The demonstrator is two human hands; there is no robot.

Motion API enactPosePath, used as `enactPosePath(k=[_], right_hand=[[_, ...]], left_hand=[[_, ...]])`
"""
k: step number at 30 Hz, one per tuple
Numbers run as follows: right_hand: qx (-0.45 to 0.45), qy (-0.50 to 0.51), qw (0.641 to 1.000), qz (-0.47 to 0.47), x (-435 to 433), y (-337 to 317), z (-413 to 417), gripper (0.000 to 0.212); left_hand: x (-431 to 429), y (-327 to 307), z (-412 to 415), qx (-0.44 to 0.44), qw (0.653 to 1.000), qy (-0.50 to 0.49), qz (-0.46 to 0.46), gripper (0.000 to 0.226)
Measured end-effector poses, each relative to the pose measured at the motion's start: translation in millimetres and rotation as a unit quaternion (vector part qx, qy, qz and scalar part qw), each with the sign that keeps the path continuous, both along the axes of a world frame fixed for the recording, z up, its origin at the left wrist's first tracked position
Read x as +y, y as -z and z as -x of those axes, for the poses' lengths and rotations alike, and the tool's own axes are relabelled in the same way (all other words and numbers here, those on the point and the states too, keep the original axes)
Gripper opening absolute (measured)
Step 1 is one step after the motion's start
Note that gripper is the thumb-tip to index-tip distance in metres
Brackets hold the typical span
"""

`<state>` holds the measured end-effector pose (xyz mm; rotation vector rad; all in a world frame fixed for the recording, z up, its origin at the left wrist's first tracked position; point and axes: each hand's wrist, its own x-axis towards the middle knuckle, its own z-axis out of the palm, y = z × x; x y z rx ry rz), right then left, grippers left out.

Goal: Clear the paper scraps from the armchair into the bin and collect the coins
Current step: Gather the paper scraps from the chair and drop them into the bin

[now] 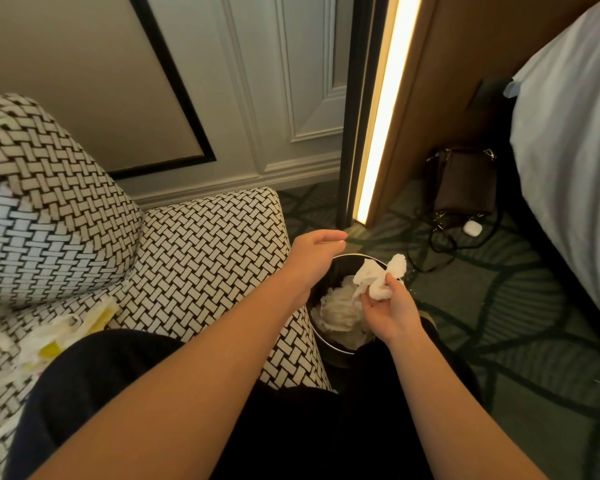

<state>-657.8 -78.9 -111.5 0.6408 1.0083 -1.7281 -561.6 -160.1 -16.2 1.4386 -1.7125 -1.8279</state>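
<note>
A round dark bin (pixel 329 344) stands on the carpet beside the armchair's right arm, with crumpled white paper (pixel 340 311) inside. My right hand (pixel 387 311) hovers over the bin's right side and pinches a crumpled white paper scrap (pixel 378 275). My left hand (pixel 314 252) hangs above the bin's far left rim with fingers relaxed and nothing in it. The armchair (pixel 201 258) has a black-and-white woven pattern. White and yellow scraps (pixel 59 336) lie on its seat at the left. No coins are visible.
A brown bag (pixel 465 181) with a strap and a small white earbud case (pixel 472 227) lie on the green patterned carpet. The bed (pixel 568 150) fills the right side. A lit vertical strip (pixel 385 109) and wall panels stand behind.
</note>
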Motion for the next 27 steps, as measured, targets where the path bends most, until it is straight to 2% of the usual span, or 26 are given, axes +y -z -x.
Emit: enactPosePath(k=[6, 11, 17, 27], right_hand=[[0.001, 0.007, 0.999, 0.05, 1.9, 1.7, 6.1, 0.039], [0.0, -0.085, 0.995, 0.046, 3.3, -1.5, 1.8, 0.04], [-0.003, -0.145, 0.989, 0.005, 5.5, -2.0, 0.2, 0.065], [0.06, -0.083, 0.994, 0.031, 20.5, -16.2, -6.4, 0.054]], left_hand=[[-0.6, 3.0, -7.5, -0.02, 1.0, 0.002, -0.013, 0.027], [-1.5, 4.6, -11.2, -0.032, 0.999, -0.003, -0.014, 0.026], [-2.6, 3.6, -20.0, -0.039, 0.999, -0.007, -0.026, 0.024], [-8.2, -9.2, -46.5, -0.009, 0.998, -0.049, -0.044, 0.026]])
